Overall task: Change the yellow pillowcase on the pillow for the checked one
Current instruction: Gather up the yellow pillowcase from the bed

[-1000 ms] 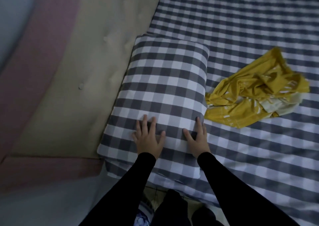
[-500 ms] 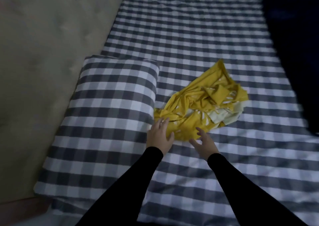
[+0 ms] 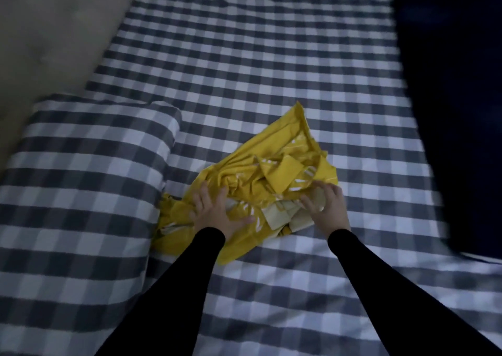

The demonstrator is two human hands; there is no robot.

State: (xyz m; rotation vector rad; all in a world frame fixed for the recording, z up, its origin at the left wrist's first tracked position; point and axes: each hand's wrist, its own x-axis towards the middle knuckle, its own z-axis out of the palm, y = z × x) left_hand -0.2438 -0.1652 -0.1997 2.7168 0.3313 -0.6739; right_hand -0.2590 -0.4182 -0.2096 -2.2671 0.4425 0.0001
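Dim light falls on a bed (image 3: 271,57) covered with a grey-and-white checked sheet that fills most of the view. Crumpled on that sheet, near the middle, lies the yellow pillowcase (image 3: 271,162), a loose heap with pale stripes and a paler inner side showing at its near edge. Its left end touches the side of the pillow (image 3: 81,179), which lies at the left of the bed and wears the checked pillowcase (image 3: 70,220) in the same pattern as the sheet.

Both hands are on the yellow heap. The left hand (image 3: 214,214) lies flat on its near left part with the fingers spread and the thumb out to the right. The right hand (image 3: 326,206) sits on the near right part with its fingers curled into the pale cloth, gathering a fold. Black sleeves (image 3: 176,287) run back from both wrists to the near edge.

Left of the pillow and beyond it rises a beige padded headboard (image 3: 54,29). At the far right a dark blue blanket (image 3: 448,97) lies over the bed.
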